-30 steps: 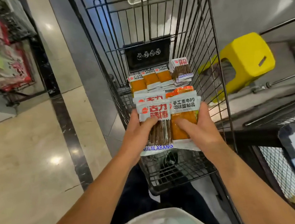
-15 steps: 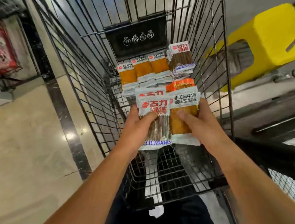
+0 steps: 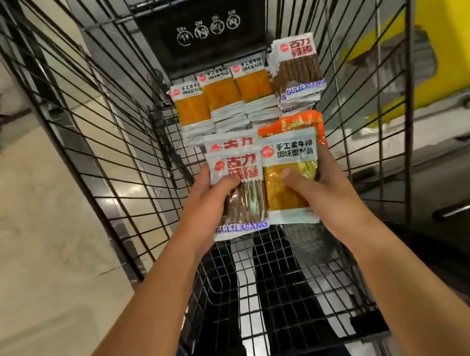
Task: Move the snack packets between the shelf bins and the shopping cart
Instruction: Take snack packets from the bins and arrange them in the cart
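Lettering "GULILABANG" marks the brown-stick packet [image 3: 240, 195] pinched in the left grip [image 3: 208, 207] beside the orange packet [image 3: 290, 177] pinched in the right grip [image 3: 323, 196], both inside the wire shopping cart [image 3: 100, 153], nearer its far stacked packets [image 3: 247, 93] than a second ago.

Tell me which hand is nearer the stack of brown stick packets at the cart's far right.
Right. The right hand sits below that stack, on its side; the left hand is farther left.
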`<state>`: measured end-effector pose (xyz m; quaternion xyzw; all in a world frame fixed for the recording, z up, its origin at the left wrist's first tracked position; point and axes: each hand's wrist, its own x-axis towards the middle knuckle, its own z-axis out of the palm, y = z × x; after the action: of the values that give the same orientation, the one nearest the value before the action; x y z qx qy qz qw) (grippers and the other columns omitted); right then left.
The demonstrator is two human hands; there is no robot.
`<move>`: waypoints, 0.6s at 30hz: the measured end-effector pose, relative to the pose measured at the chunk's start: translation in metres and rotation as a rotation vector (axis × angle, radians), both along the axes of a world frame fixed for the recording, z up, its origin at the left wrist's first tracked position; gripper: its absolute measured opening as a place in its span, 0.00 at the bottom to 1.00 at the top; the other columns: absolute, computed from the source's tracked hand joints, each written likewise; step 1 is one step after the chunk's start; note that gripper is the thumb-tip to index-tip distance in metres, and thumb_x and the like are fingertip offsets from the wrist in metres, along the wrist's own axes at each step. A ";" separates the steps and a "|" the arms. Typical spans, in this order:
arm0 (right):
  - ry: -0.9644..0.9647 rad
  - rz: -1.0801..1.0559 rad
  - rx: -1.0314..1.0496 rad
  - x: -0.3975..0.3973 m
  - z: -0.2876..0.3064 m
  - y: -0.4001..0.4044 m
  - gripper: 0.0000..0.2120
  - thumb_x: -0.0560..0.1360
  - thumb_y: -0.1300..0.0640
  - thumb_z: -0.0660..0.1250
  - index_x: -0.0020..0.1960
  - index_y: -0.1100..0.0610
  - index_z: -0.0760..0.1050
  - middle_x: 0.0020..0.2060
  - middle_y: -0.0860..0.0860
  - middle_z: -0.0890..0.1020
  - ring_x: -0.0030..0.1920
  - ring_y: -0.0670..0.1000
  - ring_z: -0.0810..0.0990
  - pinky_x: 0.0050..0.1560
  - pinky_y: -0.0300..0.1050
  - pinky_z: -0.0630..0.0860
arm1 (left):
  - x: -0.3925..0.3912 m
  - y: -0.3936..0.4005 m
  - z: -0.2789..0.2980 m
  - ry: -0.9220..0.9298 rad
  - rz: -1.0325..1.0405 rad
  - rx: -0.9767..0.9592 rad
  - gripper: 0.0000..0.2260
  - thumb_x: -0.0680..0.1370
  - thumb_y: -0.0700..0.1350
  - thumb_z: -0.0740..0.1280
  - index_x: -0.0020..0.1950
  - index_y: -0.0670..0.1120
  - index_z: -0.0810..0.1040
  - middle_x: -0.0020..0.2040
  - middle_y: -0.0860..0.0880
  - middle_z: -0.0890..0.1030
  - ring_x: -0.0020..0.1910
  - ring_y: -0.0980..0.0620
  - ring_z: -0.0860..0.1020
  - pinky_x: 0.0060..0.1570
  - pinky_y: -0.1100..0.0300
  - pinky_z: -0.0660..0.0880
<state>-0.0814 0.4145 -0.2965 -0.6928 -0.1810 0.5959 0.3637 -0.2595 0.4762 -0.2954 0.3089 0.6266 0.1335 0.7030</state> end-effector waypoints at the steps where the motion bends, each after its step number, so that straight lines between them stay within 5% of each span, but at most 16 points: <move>1: 0.018 -0.005 -0.002 -0.004 -0.005 0.001 0.21 0.78 0.56 0.71 0.65 0.39 0.69 0.59 0.43 0.82 0.58 0.44 0.82 0.63 0.52 0.78 | -0.001 0.000 -0.005 -0.021 0.000 -0.014 0.13 0.81 0.40 0.65 0.61 0.55 0.76 0.50 0.57 0.86 0.50 0.57 0.84 0.47 0.58 0.79; 7: 0.014 -0.061 -0.084 -0.018 -0.034 0.006 0.27 0.77 0.52 0.70 0.71 0.38 0.65 0.65 0.40 0.78 0.65 0.44 0.77 0.67 0.52 0.74 | -0.005 0.001 -0.033 -0.030 -0.009 -0.011 0.17 0.79 0.45 0.69 0.66 0.57 0.74 0.56 0.58 0.84 0.56 0.57 0.82 0.61 0.53 0.77; 12: -0.024 0.052 -0.056 -0.012 -0.042 0.035 0.23 0.78 0.63 0.68 0.68 0.45 0.68 0.57 0.44 0.81 0.54 0.39 0.81 0.48 0.33 0.78 | -0.008 0.020 -0.046 0.065 0.051 0.065 0.13 0.79 0.44 0.68 0.62 0.57 0.75 0.51 0.58 0.85 0.51 0.58 0.83 0.56 0.53 0.78; 15: -0.079 0.047 -0.039 -0.011 -0.049 0.063 0.22 0.77 0.61 0.71 0.66 0.48 0.69 0.57 0.47 0.82 0.56 0.46 0.82 0.54 0.41 0.79 | -0.015 0.033 -0.050 0.100 0.290 0.069 0.13 0.78 0.44 0.69 0.61 0.54 0.76 0.53 0.53 0.85 0.53 0.52 0.84 0.57 0.45 0.79; 18: -0.087 0.025 -0.019 -0.015 -0.059 0.096 0.22 0.76 0.63 0.71 0.67 0.52 0.69 0.56 0.49 0.82 0.54 0.46 0.83 0.50 0.39 0.80 | -0.022 0.042 -0.052 0.104 0.526 0.069 0.14 0.77 0.43 0.70 0.62 0.50 0.77 0.54 0.48 0.85 0.53 0.48 0.84 0.56 0.42 0.80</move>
<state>-0.0961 0.5106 -0.3551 -0.7191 -0.1993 0.5715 0.3415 -0.2818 0.5187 -0.3476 0.1656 0.7156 0.3170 0.6000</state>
